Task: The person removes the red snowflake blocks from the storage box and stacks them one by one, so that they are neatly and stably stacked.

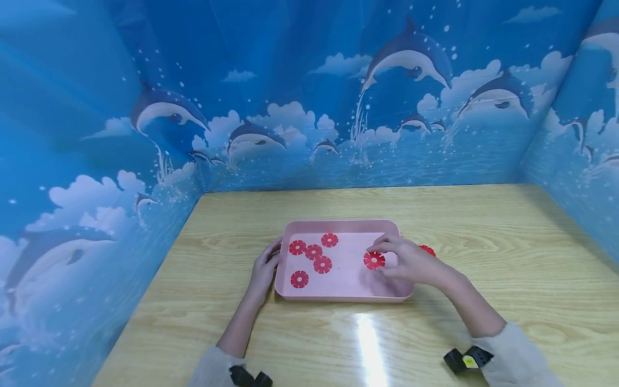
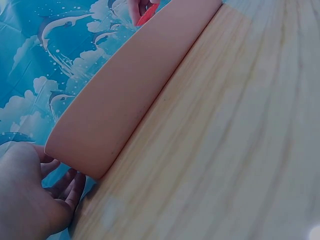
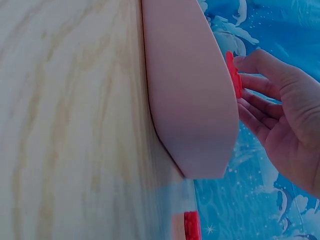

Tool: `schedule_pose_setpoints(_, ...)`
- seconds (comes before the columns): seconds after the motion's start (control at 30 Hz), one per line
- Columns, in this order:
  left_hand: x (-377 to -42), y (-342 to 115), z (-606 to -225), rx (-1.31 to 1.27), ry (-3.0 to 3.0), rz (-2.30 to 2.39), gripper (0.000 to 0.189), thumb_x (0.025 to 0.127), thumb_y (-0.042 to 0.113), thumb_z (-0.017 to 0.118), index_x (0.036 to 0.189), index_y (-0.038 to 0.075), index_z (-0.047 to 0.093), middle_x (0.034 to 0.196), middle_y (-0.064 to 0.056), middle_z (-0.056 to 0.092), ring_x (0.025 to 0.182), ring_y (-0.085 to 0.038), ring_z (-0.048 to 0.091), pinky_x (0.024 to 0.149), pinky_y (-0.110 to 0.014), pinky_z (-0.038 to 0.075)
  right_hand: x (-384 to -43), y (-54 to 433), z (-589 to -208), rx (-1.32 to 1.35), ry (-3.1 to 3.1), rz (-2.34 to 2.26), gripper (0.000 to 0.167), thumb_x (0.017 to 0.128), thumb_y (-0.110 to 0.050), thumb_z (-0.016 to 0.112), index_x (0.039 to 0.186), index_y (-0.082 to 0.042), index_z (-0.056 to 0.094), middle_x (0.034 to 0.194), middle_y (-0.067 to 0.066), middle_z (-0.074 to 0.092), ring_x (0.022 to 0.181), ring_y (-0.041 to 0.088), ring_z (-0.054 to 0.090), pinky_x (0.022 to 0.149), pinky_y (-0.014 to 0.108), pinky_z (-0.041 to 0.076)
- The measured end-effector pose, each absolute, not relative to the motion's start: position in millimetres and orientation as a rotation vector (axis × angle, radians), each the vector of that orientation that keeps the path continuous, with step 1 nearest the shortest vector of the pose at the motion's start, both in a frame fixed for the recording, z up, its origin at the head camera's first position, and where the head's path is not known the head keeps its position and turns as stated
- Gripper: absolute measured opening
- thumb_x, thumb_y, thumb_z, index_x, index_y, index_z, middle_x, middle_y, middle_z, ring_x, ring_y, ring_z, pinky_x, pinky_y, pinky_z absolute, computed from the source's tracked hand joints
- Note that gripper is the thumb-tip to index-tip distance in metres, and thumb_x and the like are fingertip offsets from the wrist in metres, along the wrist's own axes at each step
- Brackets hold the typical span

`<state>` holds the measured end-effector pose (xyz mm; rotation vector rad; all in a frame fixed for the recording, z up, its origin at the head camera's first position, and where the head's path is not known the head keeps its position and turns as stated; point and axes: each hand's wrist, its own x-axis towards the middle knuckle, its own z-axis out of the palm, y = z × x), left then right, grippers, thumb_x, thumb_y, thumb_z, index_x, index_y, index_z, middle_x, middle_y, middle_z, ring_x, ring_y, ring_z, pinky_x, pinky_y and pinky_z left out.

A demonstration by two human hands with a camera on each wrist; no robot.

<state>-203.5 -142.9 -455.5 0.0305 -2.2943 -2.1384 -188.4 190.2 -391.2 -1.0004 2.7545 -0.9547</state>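
A pink rectangular tray (image 1: 338,300) lies on the table with several red notched plastic discs flat inside, mostly on its left side. Over the tray's right half, my right hand (image 1: 403,260) pinches one more red notched disc (image 1: 374,260) between thumb and fingers. The right wrist view catches that disc (image 3: 233,75) edge-on above the tray's rim. At the tray's left side, my left hand (image 1: 263,269) rests its relaxed fingers against the outer wall. In the left wrist view, the fingers (image 2: 75,190) touch around the tray's corner, their tips partly hidden behind it.
Just right of the tray, a red piece (image 1: 427,249) sits on the wooden table (image 1: 508,242), partly covered by my right wrist. A blue backdrop (image 1: 290,134) printed with dolphins stands behind the table and along both sides.
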Motion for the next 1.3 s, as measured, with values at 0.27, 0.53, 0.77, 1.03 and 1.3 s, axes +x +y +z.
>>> schedule_pose_setpoints(0.27, -202, -142, -454, 0.034, -2.288, -2.126, 0.041, 0.093, 0.011, 0.050, 0.134, 0.010, 0.047, 0.130, -0.013, 0.047, 0.115, -0.026, 0.045, 0.094, -0.039, 0.040, -185, 210, -387, -0.918, 2.815, -0.991, 0.038, 0.076, -0.006, 0.069, 0.114, -0.007, 0.063, 0.110, 0.007, 0.054, 0.097, 0.024, 0.054, 0.078, 0.043, 0.050)
schedule_pose_setpoints(0.53, -202, -142, -454, 0.038, -2.299, -2.128, 0.042, 0.093, 0.011, 0.049, 0.135, 0.010, 0.046, 0.131, -0.013, 0.047, 0.116, -0.026, 0.045, 0.094, -0.040, 0.040, -181, 228, -387, -0.752, 2.870, -1.011, 0.043, 0.074, -0.008, 0.074, 0.116, -0.006, 0.062, 0.113, 0.010, 0.053, 0.098, 0.029, 0.052, 0.072, 0.040, 0.053)
schedule_pose_setpoints(0.77, -202, -141, -455, 0.052, -2.288, -2.129, 0.042, 0.093, 0.011, 0.050, 0.134, 0.010, 0.047, 0.131, -0.013, 0.047, 0.116, -0.025, 0.045, 0.095, -0.039, 0.040, -181, 247, -388, -0.671, 2.920, -1.035, 0.044, 0.073, -0.005, 0.075, 0.114, -0.003, 0.062, 0.111, 0.013, 0.052, 0.098, 0.032, 0.052, 0.070, 0.042, 0.054)
schedule_pose_setpoints(1.03, -202, -142, -455, 0.050, -2.288, -2.116, 0.041, 0.093, 0.011, 0.050, 0.134, 0.009, 0.048, 0.130, -0.014, 0.047, 0.115, -0.026, 0.045, 0.094, -0.039, 0.041, -183, 263, -389, -0.655, 2.985, -1.051, 0.035, 0.076, -0.005, 0.071, 0.110, 0.000, 0.063, 0.110, 0.014, 0.054, 0.098, 0.033, 0.054, 0.077, 0.050, 0.049)
schedule_pose_setpoints(1.3, -204, -142, -456, 0.069, -2.300, -2.134, 0.041, 0.093, 0.011, 0.050, 0.135, 0.010, 0.047, 0.132, -0.013, 0.046, 0.118, -0.027, 0.043, 0.097, -0.040, 0.038, -186, 273, -397, -0.577, 2.985, -1.058, 0.037, 0.076, -0.004, 0.072, 0.111, 0.002, 0.062, 0.110, 0.017, 0.053, 0.098, 0.037, 0.054, 0.079, 0.052, 0.048)
